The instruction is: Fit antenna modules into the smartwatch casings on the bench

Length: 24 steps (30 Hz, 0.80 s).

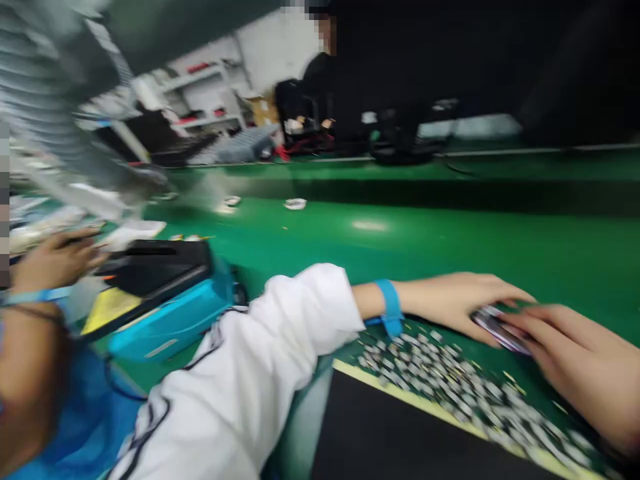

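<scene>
My left hand (450, 303), coming out of a white sleeve (250, 380) with a blue wrist strap (389, 308), lies over a slim dark smartphone (500, 331). My right hand (585, 363) enters from the right edge and grips the phone's other side. Much of the phone is hidden between my fingers. Right below my hands, a green mat (505, 393) with a yellow edge holds several small metal parts (425, 373), scattered in a dense patch.
A co-worker's hand (55, 260) at the far left rests beside a teal case (170, 320) with a black top. A black panel (395, 433) lies below the mat. The green bench (370, 233) holds small white scraps (295, 204). Dark-clad people and shelves stand behind it.
</scene>
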{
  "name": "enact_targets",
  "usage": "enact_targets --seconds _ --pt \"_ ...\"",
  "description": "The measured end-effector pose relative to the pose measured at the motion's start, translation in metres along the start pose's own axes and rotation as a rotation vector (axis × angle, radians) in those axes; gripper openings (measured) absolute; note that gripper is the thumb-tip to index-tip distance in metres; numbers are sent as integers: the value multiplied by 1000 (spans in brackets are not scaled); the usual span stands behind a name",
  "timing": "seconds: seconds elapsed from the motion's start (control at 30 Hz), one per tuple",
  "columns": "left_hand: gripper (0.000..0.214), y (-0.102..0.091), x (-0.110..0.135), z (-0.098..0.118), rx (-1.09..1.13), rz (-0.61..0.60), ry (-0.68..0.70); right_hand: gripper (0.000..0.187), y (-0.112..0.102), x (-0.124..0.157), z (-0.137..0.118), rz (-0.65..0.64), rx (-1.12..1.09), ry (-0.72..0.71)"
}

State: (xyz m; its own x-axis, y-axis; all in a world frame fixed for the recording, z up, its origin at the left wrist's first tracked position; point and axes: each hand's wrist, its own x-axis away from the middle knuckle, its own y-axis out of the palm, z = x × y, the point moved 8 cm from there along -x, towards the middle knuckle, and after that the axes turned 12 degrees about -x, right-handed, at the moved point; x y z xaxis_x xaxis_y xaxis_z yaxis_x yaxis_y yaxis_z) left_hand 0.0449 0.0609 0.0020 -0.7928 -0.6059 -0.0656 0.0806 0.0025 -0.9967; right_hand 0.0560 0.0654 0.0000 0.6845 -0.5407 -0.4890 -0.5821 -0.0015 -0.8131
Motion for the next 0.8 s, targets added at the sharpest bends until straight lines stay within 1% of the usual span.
enact_targets --seconds 0.03,0.07,0.1,0.13,0.2,0.27,0.37,0.43,0.57,0.63,0.7,0.73,0.8 --pt "62 2 0 -1 95 61 2 40 -11 21 2 -53 60 28" --pt "60 3 1 -4 174 104 -23 37 -23 36 -2 -59 156 8" --pt "56 3 1 -8 240 150 -37 32 -28 45 -3 -118 232 16" --pt "55 2 0 -13 300 188 -56 28 -33 48 -4 -126 291 30" --pt "55 1 -1 -20 393 221 -96 27 -33 45 -1 -149 349 63" --pt "55 1 -2 -20 483 213 -84 25 -29 39 4 -157 391 85" --pt "55 2 -2 -19 501 213 -95 28 -27 34 4 -158 434 86" --pt "54 1 -2 -20 498 241 -120 30 -28 32 1 -177 455 89" --pt "57 2 0 -23 638 302 -134 33 -31 25 1 -291 497 156" --pt "60 4 0 -25 703 302 -141 37 -29 23 3 -380 515 188" --pt "61 5 1 -26 722 290 -151 42 -26 22 4 -448 523 196" --pt "61 6 1 -26 725 285 -152 42 -25 22 4 -457 521 190" --pt "61 6 0 -26 731 281 -151 41 -25 21 5 -432 505 165"
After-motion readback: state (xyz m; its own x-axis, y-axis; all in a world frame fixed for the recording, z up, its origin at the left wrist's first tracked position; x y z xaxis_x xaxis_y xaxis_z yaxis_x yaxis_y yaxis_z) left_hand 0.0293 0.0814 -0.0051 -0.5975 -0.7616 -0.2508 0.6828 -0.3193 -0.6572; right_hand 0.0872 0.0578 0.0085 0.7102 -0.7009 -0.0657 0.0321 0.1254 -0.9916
